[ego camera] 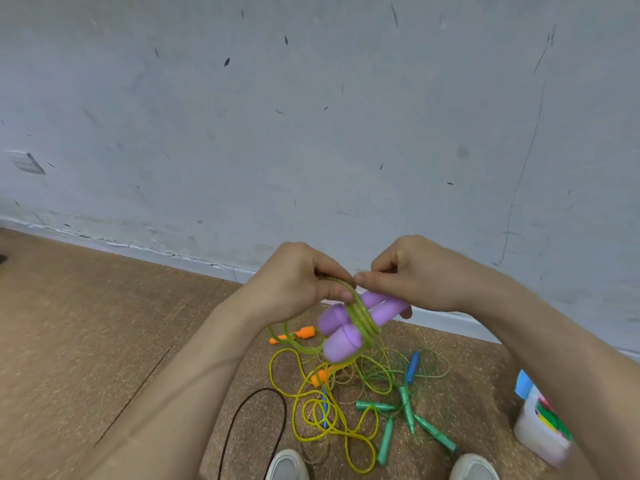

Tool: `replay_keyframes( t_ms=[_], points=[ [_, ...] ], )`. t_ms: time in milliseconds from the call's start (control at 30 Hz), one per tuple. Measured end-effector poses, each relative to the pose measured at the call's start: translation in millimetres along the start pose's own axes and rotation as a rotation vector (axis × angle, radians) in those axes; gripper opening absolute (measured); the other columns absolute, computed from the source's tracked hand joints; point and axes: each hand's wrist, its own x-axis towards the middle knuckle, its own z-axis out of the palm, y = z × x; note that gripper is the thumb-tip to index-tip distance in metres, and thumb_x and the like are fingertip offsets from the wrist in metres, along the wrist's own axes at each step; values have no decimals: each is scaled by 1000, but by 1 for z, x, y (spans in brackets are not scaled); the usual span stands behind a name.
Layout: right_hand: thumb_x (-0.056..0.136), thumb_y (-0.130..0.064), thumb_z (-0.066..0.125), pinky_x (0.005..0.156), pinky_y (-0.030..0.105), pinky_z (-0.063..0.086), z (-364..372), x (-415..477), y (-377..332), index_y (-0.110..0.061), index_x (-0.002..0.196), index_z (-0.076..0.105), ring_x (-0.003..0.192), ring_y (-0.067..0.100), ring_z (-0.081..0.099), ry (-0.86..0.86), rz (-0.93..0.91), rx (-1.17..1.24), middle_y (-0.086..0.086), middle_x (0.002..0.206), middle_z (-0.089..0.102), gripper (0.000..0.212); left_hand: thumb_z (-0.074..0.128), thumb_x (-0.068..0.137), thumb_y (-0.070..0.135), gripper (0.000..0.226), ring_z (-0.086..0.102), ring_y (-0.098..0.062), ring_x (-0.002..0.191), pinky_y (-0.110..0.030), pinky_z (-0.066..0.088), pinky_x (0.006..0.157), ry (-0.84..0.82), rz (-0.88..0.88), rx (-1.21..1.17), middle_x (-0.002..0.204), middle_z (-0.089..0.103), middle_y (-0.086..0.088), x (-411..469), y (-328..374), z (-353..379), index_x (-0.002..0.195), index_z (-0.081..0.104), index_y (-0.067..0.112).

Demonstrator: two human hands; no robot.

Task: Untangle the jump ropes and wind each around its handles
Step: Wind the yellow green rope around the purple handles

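Two purple handles are held side by side in front of me, with several turns of translucent green rope wound around their middle. My left hand pinches a loop of that rope at the top. My right hand grips the far ends of the handles, its thumb pressing on the rope beside the left fingers. A slack green loop hangs below. On the floor lies a tangled pile: yellow rope, orange handles, blue handles and green handles.
A scuffed grey wall stands close ahead above a cork-brown floor. A white plastic container with colourful contents sits at the right. A dark cord loops on the floor near my shoes.
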Motion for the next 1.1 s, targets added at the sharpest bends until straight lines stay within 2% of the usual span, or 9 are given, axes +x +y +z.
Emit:
replay_keyframes(
  t_ms=[200,467,600,733,800,867,967,1033,1100],
  points=[
    [95,-43,54,42,23,30,0,-1,-1,-4,66,65,45,21,41,-59,-18,229,14,49,59,50,71,80,0,19,60,-4,70,-21,50,70,-146,-19,-222,71,72,2,1,-4,-1,76,74,18],
    [93,-35,61,40,21,26,0,-5,-8,3,65,60,41,18,34,-84,-67,308,11,47,50,47,71,77,7,8,54,-2,57,-14,43,56,-209,-55,-415,62,67,4,0,-15,-6,75,74,14],
    [90,-30,65,42,19,22,-2,-7,-6,-6,55,59,44,14,25,10,-40,463,5,49,32,43,58,77,13,19,60,-5,61,-17,47,63,-257,-128,-687,66,68,3,1,-21,6,70,76,13],
    [89,-25,67,42,17,20,-1,-6,-6,-5,56,58,44,12,23,157,7,616,3,50,29,39,58,74,0,21,61,-7,55,-18,50,55,-135,-155,-865,63,67,1,5,-15,13,61,69,11],
    [89,-21,66,41,15,19,-1,-5,-6,5,62,59,43,12,22,222,18,720,5,52,29,38,57,72,-8,22,63,-8,56,-18,51,55,-144,-214,-1046,65,68,1,9,-6,17,66,69,10],
    [91,-16,63,40,14,17,0,-2,-4,16,69,53,43,13,19,309,28,900,8,59,27,40,57,72,7,21,60,-6,58,-20,46,52,-184,-128,-1151,68,68,4,11,5,27,75,76,17],
    [92,-14,62,39,18,15,3,6,-1,6,72,55,44,14,19,493,80,1060,7,63,27,29,64,79,23,15,36,-8,47,-23,22,48,249,-155,-913,56,50,2,9,6,54,64,64,23],
    [92,-14,63,38,18,17,5,13,-2,4,73,56,40,14,20,605,114,1074,7,62,29,27,55,94,20,26,37,-9,48,-26,26,50,385,-170,-765,59,49,1,6,9,67,69,63,22],
    [92,-14,62,38,17,20,6,20,-1,1,60,48,37,15,21,724,138,1083,6,57,28,38,49,98,23,18,45,-4,54,-23,34,54,382,-65,-411,64,51,9,6,13,74,93,66,26]
  ],
)
